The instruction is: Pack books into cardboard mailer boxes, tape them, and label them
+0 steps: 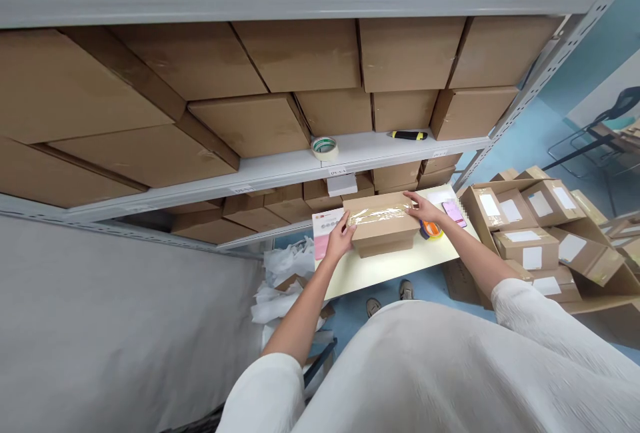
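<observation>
A brown cardboard box (385, 230) with shiny clear tape along its top is over a pale yellow table (370, 274). My left hand (341, 238) grips its left end, fingers along the side and thumb toward the top. At the opposite end, my right hand (423, 208) holds the far right corner. Just beside the box, partly under my right forearm, lie rolls of tape (431, 230) in orange and blue. A phone with a lit pinkish screen (454, 214) rests farther right. Left of the box is a pink-and-white printed sheet or box (324, 234), partly hidden.
Ahead stands a grey metal shelf (360, 150) packed with cardboard boxes, bearing a tape roll (325, 148) and a yellow-black cutter (409, 135). To the right, a large carton (477, 246) holds several labelled boxes. White packing material (285, 266) lies at the left.
</observation>
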A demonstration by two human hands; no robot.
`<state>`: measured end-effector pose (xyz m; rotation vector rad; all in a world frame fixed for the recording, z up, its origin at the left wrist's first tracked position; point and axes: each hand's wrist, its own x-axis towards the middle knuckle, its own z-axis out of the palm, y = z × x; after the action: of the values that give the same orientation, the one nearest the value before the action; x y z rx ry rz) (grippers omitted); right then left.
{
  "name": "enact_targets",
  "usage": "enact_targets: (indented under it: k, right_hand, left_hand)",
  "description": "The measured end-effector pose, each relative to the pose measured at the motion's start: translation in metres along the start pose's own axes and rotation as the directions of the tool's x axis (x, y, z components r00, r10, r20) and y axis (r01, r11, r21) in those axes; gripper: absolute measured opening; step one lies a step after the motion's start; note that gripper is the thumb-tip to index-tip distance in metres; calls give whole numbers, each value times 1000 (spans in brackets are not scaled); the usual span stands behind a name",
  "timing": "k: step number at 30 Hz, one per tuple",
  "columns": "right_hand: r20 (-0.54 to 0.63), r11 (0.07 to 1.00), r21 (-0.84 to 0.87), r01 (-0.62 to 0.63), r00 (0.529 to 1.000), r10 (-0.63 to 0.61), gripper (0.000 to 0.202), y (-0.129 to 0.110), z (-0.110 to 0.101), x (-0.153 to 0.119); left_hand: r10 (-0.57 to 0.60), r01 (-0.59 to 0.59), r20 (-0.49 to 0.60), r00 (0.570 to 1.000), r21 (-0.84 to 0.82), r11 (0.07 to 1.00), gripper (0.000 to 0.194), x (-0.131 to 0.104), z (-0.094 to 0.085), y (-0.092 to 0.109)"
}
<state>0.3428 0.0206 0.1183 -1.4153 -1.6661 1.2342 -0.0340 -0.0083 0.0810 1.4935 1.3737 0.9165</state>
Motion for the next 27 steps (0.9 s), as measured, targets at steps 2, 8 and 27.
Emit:
enact_targets:
  k: [2, 8, 27]
  right_hand:
    - [28, 1000, 6, -1, 1000, 1, 73, -1, 10, 2]
    - [100, 998, -62, -33, 994, 39, 73, 3, 39, 5]
    - [22, 980, -18, -198, 980, 198, 70, 43, 43, -22]
  left_hand:
    - [-25, 26, -29, 999, 10, 1000, 69, -10, -6, -11]
    - [-110, 110, -59, 992, -5, 994, 77, -33, -14, -42]
    - [-72, 69, 25, 997, 96, 993, 68, -33, 22, -51]
